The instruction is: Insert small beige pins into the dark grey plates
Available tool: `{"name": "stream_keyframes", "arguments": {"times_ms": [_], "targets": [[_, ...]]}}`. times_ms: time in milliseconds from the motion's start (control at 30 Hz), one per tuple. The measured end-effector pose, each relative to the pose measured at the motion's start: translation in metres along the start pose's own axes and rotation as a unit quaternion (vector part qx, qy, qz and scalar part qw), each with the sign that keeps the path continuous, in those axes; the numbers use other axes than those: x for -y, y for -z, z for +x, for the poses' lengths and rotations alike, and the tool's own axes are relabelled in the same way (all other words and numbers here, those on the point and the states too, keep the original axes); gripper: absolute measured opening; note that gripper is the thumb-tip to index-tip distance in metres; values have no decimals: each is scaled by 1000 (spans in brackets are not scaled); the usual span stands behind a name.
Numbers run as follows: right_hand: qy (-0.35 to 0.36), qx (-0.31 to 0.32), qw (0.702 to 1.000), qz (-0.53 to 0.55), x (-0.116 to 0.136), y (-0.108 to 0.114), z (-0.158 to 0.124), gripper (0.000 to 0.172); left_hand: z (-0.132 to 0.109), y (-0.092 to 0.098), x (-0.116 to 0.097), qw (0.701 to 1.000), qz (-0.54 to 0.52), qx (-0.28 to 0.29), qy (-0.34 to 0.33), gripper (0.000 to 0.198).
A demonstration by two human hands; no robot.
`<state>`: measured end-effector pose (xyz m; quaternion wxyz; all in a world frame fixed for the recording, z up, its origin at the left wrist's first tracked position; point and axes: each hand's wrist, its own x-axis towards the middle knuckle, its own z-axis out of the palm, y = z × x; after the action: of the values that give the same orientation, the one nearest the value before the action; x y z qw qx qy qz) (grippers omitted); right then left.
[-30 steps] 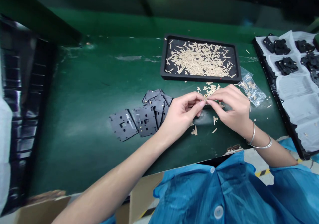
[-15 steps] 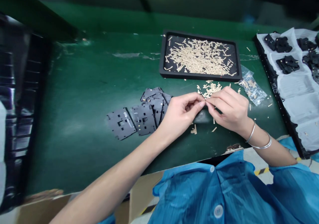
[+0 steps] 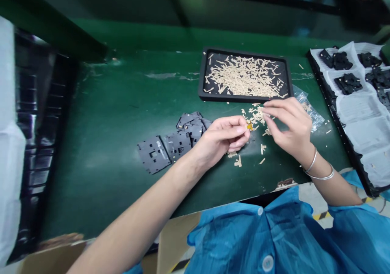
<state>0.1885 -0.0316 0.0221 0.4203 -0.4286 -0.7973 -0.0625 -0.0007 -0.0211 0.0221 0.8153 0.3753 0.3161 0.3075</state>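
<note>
My left hand (image 3: 227, 135) pinches a small amber-yellow piece (image 3: 250, 126) that sticks out past the thumb and index finger. My right hand (image 3: 289, 123) is a little to its right, fingers apart, and I see nothing held in it. Its fingertips are over a scatter of small cream strips (image 3: 257, 113) on the green table (image 3: 103, 152). Left of my left hand lie several thin dark grey plates (image 3: 154, 154) with cut-outs, some overlapping in a heap.
A black tray (image 3: 202, 79) of cream strips stands behind my hands. A clear plastic bag (image 3: 317, 119) lies partly behind my right hand. At the right, a white-lined compartment tray (image 3: 356, 107) holds black parts (image 3: 349, 83). Black trays (image 3: 39, 140) stand along the left edge.
My hands have parted: the right has moved away to the right and its fingers have opened. The amber piece now shows in my left fingertips. The view has shifted slightly.
</note>
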Motion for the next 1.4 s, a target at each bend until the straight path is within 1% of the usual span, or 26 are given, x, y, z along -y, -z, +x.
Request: {"name": "stream_keyframes", "arguments": {"times_ms": [67,133,200,433,533,767,833,867,933,1000,1067,1100,1200,1267,1333,1400], "targets": [[33,-9,999,37,7,1,1,11,0,0,-1,999,-19,25,9,23],[62,-18,996,62,12,2,1,10,0,0,-2,998,-29,46,19,23],[75,-19,994,80,15,2,1,11,0,-1,-1,997,-36,56,28,23],[84,-3,991,105,15,2,-1,12,0,-1,-2,996,-31,62,54,23],[78,-2,991,110,15,2,-2,14,0,-1,-2,996,-28,64,56,21],[85,-2,991,100,17,1,-1,14,1,0,-1,995,-32,71,57,22],[67,3,990,123,19,2,0,14,0,-1,-1,996,-27,69,56,24],[42,10,989,144,20,2,1,13,0,-1,0,997,-24,64,49,26],[-47,34,977,203,23,2,2,11,0,-2,1,999,-11,41,19,29],[-163,70,946,273,23,3,3,10,0,-2,3,999,6,20,-25,31],[-258,112,895,347,21,2,4,8,1,-1,5,998,28,13,-53,33],[-290,132,866,387,19,2,5,10,2,0,6,998,36,14,-57,34],[-340,185,776,497,14,0,6,23,4,1,8,998,40,22,-48,36],[-359,209,727,547,12,-1,7,29,4,1,8,998,26,31,-47,36],[-376,224,692,575,11,-2,7,32,3,0,7,998,12,41,-48,37],[-393,231,668,588,11,-1,8,32,3,0,7,998,7,49,-47,38]]}}
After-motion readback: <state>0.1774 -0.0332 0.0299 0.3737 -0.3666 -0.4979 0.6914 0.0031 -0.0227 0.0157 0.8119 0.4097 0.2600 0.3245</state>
